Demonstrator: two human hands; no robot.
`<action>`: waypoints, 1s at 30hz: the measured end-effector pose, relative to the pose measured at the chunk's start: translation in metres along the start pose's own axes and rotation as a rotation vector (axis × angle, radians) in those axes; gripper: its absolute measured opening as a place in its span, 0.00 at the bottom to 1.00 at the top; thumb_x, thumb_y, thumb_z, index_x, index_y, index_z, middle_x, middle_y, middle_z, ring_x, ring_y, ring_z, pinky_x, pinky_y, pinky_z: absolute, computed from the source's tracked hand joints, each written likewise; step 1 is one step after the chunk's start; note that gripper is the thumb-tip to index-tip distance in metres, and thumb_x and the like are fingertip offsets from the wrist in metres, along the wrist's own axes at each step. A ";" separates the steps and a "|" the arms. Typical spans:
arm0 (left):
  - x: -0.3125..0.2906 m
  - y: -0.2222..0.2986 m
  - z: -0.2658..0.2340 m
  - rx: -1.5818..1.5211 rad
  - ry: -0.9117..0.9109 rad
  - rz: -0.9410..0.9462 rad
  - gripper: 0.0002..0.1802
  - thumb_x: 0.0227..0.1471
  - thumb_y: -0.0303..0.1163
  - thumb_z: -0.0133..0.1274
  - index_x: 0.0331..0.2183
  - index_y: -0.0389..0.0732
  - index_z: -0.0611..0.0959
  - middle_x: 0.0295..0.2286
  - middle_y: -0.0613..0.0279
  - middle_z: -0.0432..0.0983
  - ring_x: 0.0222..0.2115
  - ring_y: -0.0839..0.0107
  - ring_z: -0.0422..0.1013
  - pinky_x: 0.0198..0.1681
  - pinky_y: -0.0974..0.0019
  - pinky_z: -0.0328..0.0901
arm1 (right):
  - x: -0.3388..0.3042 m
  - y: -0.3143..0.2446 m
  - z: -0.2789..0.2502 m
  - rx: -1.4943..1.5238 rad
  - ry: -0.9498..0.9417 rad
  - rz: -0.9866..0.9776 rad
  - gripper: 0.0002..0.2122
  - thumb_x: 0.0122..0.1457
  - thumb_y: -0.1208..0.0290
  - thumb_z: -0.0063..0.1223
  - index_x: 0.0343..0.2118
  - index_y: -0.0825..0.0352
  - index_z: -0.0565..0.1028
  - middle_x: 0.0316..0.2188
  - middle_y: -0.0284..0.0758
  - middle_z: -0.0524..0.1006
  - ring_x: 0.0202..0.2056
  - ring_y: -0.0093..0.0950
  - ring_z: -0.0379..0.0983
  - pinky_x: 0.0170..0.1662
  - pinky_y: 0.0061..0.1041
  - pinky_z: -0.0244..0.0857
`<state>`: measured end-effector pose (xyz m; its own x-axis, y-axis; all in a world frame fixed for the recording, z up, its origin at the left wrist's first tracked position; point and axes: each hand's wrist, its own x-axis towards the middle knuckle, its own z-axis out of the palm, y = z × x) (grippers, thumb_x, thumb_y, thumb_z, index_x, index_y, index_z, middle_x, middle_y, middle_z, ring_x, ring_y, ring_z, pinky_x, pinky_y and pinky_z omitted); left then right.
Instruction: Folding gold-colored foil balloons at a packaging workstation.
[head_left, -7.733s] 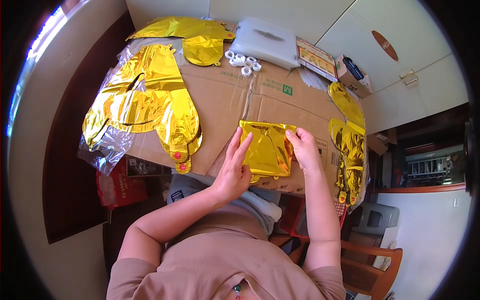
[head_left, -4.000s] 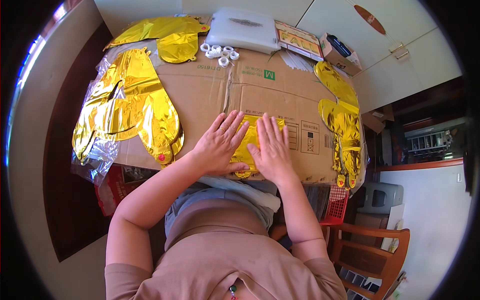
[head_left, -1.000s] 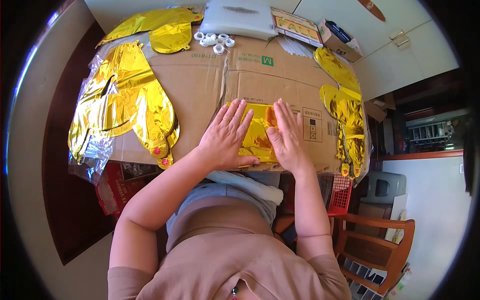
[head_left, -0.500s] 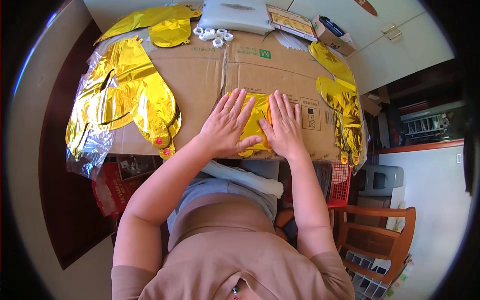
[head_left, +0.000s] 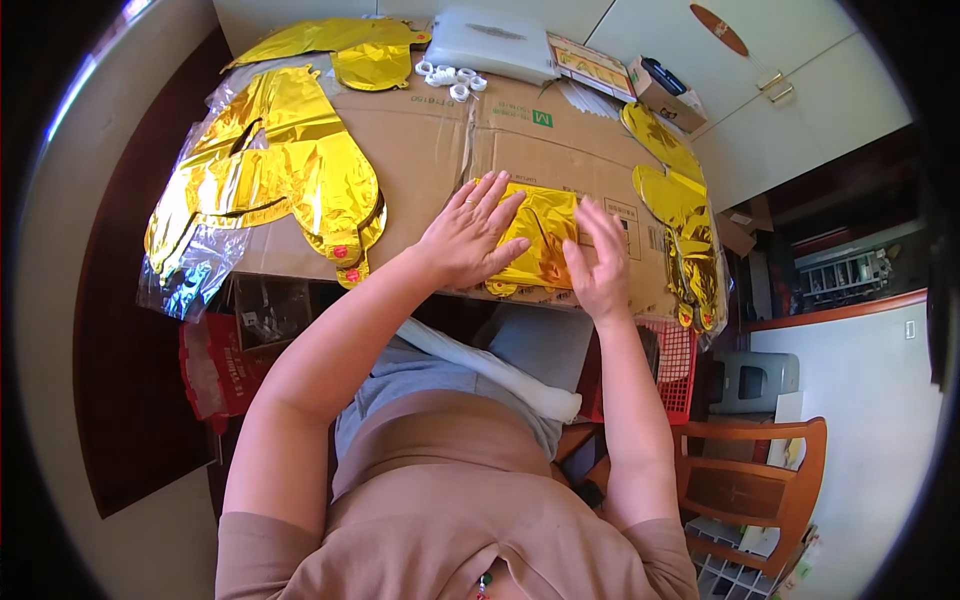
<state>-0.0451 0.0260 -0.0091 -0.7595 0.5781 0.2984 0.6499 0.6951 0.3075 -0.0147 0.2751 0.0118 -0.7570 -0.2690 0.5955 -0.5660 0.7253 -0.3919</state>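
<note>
A gold foil balloon, folded into a flat rectangle, lies on the cardboard near the table's front edge. Flat on its left part rests my left hand, fingers stretched out and a ring on one of them. My right hand is at the balloon's right edge, fingers apart and slightly bent, a little blurred; whether it touches the foil I cannot tell. To the left is a pile of flat gold foil balloons with red spots on their tails. Another set of gold balloons hangs toward the right edge.
Brown cardboard covers the table. At the back are more gold foil, several white ribbon rolls, a whitish plastic case and a small box. A red basket and a wooden chair stand at the right.
My right hand has moved right off the balloon's middle, baring more of the foil. My left hand stays spread on the left part. The whole view has shifted slightly.
</note>
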 end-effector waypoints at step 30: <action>-0.025 -0.010 -0.033 -0.046 0.087 0.101 0.27 0.52 0.42 0.58 0.52 0.40 0.76 0.54 0.50 0.70 0.61 0.51 0.61 0.66 0.44 0.50 | -0.023 -0.035 -0.030 -0.240 -0.290 -0.199 0.14 0.50 0.71 0.62 0.41 0.65 0.78 0.43 0.37 0.78 0.49 0.35 0.74 0.63 0.48 0.57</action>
<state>-0.0316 -0.0097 0.0103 -0.6858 0.6034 0.4069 0.7252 0.6136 0.3122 0.0324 0.2749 0.0331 -0.7208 -0.5606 0.4077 -0.6439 0.7592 -0.0944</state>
